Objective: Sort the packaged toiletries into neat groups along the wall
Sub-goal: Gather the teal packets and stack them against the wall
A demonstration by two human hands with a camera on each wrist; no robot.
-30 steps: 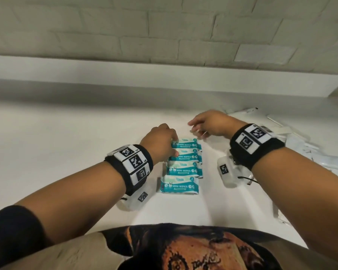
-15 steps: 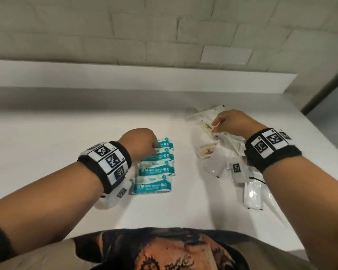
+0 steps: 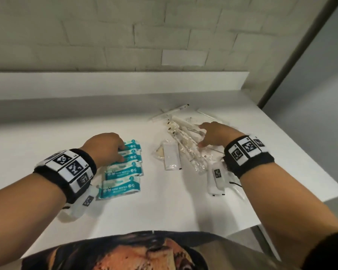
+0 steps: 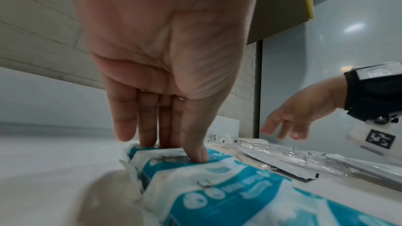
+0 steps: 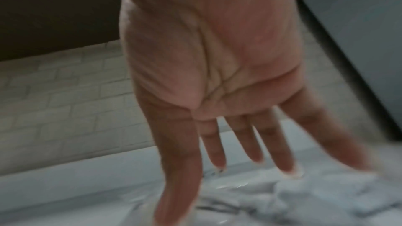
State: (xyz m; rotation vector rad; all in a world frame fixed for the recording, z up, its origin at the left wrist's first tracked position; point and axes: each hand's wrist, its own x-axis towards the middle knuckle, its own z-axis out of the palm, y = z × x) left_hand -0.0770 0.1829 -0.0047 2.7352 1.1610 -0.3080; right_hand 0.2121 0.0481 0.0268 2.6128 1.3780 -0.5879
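Several teal and white mini wipes packs lie in an overlapping row on the white counter. My left hand rests on the far packs. In the left wrist view its straight fingers and thumb press down on the wipes packs. To the right lies a loose pile of clear packets holding long white items, with a white sachet beside it. My right hand is over that pile. The blurred right wrist view shows its spread fingers straight above the packets, holding nothing.
The white counter stretches away to the left. A low white ledge runs along the brick wall behind. The counter's right edge is close to the right wrist. More clear packets lie under that wrist.
My right hand has left the far end of the wipes row and moved right onto the pile of clear packets. My head has turned right. The left hand stays on the wipes.
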